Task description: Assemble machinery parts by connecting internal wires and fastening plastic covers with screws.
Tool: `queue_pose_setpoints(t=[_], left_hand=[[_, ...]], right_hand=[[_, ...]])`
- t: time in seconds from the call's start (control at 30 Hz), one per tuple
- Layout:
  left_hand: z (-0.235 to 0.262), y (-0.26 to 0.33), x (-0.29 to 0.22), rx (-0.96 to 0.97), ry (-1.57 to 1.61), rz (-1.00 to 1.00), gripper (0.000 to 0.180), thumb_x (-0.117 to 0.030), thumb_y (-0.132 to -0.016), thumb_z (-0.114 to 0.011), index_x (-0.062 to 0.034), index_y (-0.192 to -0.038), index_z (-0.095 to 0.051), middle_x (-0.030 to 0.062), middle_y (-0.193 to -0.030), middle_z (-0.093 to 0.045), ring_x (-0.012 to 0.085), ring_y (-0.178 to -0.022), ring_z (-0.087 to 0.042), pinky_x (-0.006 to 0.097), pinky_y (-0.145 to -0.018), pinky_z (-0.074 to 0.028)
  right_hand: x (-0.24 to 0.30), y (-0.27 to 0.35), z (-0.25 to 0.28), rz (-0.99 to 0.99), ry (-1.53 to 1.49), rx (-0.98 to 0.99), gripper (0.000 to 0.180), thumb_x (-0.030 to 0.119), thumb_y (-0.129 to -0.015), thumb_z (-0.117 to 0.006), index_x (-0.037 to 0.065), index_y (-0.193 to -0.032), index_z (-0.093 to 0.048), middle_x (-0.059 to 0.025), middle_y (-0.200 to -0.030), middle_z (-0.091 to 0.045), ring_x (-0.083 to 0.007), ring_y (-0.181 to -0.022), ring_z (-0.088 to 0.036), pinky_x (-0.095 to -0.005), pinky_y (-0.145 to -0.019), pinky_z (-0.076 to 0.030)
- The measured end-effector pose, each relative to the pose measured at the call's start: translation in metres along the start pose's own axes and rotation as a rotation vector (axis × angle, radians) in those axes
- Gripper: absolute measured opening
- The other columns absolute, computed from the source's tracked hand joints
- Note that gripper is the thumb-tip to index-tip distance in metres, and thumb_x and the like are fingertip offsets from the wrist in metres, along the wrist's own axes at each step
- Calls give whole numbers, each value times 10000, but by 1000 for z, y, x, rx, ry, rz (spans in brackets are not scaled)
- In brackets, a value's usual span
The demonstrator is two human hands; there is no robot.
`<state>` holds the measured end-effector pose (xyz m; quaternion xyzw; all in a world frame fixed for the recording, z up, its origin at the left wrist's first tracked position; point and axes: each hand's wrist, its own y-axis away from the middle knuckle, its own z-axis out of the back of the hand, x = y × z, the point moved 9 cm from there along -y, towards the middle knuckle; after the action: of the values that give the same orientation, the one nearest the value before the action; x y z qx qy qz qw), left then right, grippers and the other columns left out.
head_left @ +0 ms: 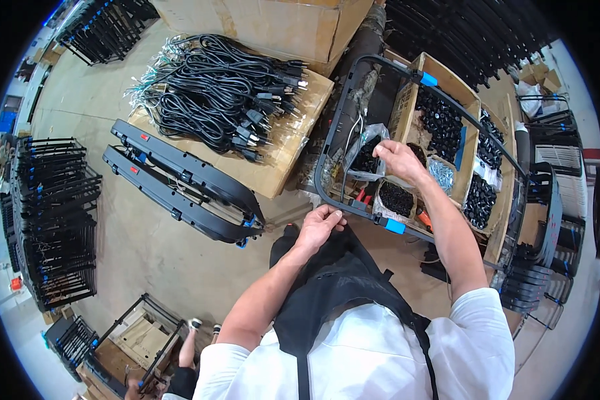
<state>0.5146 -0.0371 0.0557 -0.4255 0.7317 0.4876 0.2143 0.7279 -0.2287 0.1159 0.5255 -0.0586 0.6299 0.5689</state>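
A black tubular frame (327, 137) with blue pieces on its bars lies across wooden parts boxes in front of me. At its near left corner is my left hand (319, 229), thumb and fingers closed together; what they hold, if anything, is too small to tell. My right hand (403, 161) reaches inside the frame's outline, fingers pinched just beside a clear plastic bag (367, 155) of small black parts. Whatever sits in that pinch is hidden. Near it stand a small box of dark screws (396, 199) and a pile of silver screws (441, 173).
Bundled black power cords (213, 93) lie on a cardboard box (300, 127) at left. Two long black curved housings (180, 180) stand beside it. Black knob-like parts (440, 123) fill the wooden bin (472, 110). Stacked frames (53, 220) line the left; another person's arm (188, 347) shows lower left.
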Motion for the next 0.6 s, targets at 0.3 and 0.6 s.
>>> queue_pose_setpoints(t=[0.3,0.6], left_hand=[[1,-7,8,3,-28,10,161,-166,-1077,-636,-19,-1051,-695,49,-929,-725,130,-810,-664,303,-785,-579],[9,-7,9,24,-180,97,183,-202,-1080,-647,-28,-1053,-695,49,-919,-737,116,-775,-664,283,-747,-562]], right_hand=[[55,92,-77,-6,-417,-79,336,372,-1097,-588,38,-1122,-612,15,-720,-578,-70,-524,-503,-257,-476,-423],[4,182,-140,-160,-877,39,344,324,-1035,-720,-6,-1128,-686,-31,-893,-674,-92,-704,-662,-205,-475,-432]])
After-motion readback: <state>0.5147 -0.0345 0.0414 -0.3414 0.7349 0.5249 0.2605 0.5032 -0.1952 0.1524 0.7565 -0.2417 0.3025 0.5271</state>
